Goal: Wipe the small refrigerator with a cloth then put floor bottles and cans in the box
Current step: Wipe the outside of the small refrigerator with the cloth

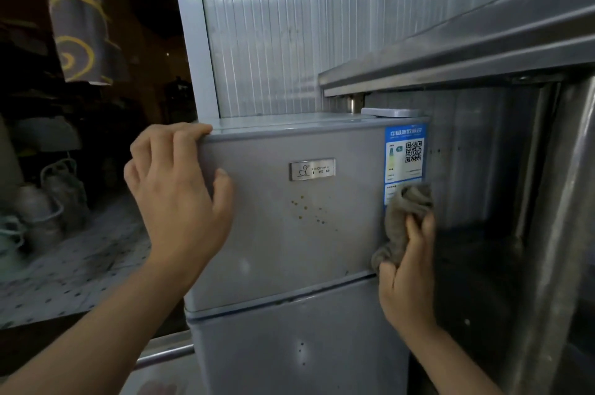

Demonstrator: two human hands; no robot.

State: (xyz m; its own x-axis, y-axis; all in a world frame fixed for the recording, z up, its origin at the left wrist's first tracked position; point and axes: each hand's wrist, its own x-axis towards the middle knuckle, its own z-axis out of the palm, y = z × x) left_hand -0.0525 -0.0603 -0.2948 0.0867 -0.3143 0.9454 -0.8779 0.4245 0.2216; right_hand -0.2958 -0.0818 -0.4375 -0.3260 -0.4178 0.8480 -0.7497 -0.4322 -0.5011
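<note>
A small grey two-door refrigerator point(289, 249) fills the middle of the view, with brown specks on its upper door and a blue energy label point(405, 153) at the top right corner. My left hand point(175, 192) grips the upper door's top left corner, fingers hooked over the edge. My right hand point(407, 269) holds a crumpled grey-brown cloth point(402, 217) and presses it against the door's right edge, just below the label. No bottles, cans or box are in view.
A steel counter edge point(450, 53) juts out above and to the right of the fridge. A ribbed metal wall panel point(289, 34) stands behind it. At the left, bags point(61, 192) sit on a dotted floor point(80, 266) in a dark area.
</note>
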